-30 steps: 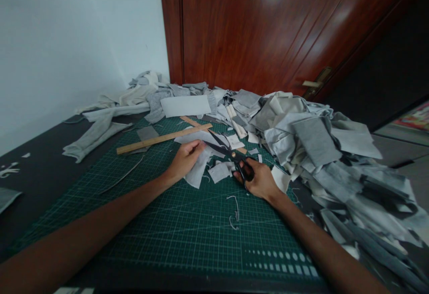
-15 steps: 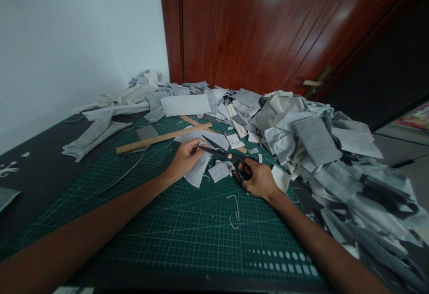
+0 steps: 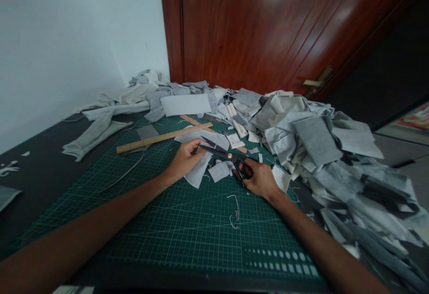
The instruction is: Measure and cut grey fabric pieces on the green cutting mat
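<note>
Blk fabric shears (image 3: 229, 156), brass-coloured pivot, are mid-scene over the far half of the green cutting mat (image 3: 197, 227), blades parted in a narrow V, tips aimed left. R hand (image 3: 261, 178) has its fingers curled thru & round the handles. L hand (image 3: 186, 157) is at the blade tips, thumb & index pressed tog., apparently pinching the edge of a lt-grey cloth piece (image 3: 197, 175); exact grip too small to see. Cloth is thin, plain, lying partly under L fingers & blades, w/ a slanted near end on the mat. Wooden ruler (image 3: 161, 140) lies just beyond, to the left; big scrap pile (image 3: 317, 137) on the right.

Vs 1 s ago: shears a bit further left, V narrower, far blade's tip swung nearer L fingertips. Vs 0.5 s ago: hardly any diff. Ruler & pile unchanged.
</note>
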Tool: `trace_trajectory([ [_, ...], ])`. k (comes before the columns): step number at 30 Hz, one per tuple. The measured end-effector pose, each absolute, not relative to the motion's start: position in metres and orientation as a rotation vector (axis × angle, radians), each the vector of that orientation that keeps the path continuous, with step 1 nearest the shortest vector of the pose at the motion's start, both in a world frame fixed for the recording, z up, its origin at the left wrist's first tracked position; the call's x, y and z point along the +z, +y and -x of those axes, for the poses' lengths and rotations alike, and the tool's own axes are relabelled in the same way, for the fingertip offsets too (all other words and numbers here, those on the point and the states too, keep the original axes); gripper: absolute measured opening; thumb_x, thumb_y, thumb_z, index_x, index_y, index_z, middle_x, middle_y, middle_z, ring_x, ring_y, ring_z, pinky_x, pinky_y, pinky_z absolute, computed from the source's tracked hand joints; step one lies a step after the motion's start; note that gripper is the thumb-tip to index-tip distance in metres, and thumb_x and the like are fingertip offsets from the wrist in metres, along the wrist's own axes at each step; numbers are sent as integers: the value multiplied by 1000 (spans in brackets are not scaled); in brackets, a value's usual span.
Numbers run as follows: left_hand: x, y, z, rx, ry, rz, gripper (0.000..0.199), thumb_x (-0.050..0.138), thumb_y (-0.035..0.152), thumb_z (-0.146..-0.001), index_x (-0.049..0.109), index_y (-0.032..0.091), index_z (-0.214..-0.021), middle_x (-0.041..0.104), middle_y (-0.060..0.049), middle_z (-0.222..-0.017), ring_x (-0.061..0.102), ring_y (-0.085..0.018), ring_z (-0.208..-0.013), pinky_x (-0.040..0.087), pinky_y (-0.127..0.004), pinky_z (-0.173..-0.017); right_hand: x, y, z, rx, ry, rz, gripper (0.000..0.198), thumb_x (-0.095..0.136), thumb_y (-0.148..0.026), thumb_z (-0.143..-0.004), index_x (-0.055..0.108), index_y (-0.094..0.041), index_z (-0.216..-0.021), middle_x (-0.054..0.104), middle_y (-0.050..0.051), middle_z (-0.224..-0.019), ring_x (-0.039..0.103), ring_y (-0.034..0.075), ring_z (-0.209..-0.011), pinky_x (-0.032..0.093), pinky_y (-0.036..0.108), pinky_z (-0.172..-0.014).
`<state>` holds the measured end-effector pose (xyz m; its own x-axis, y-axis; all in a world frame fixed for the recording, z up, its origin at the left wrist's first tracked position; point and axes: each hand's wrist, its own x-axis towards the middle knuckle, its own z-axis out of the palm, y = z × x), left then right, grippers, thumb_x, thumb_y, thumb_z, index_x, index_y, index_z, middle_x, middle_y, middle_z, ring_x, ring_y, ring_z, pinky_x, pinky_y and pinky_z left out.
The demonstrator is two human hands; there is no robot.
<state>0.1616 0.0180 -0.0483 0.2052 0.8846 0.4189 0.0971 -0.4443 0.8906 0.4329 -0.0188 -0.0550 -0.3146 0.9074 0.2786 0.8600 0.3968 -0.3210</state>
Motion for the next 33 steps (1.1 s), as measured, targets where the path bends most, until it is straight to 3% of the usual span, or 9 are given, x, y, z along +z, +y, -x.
trace_trajectory([
  [14,-51,19,-161,1331,955,-1719,13,60,22,-88,69,17,-95,72,-2,-87,64,-14,-76,50,-24,-67,-58,-17,-434,85,-2251,1516,22,62,-42,-86,56,-23,-78,61,-1,-62,55,15,-53,32,26,-53],
  [23,-51,20,-161,1337,955,-1708,14,59,21,-86,69,17,-95,72,-2,-86,64,-14,-74,50,-24,-66,-59,-16,-436,88,-2261,1538,14,63,-34,-83,59,-23,-76,62,0,-63,54,15,-54,31,26,-53],
  [33,-56,23,-161,1356,956,-1724,17,61,26,-88,70,17,-99,75,-4,-94,67,-17,-85,54,-28,-76,-59,-15,-437,95,-2253,1541,17,60,-35,-86,58,-23,-75,63,0,-63,54,15,-52,31,26,-53],
])
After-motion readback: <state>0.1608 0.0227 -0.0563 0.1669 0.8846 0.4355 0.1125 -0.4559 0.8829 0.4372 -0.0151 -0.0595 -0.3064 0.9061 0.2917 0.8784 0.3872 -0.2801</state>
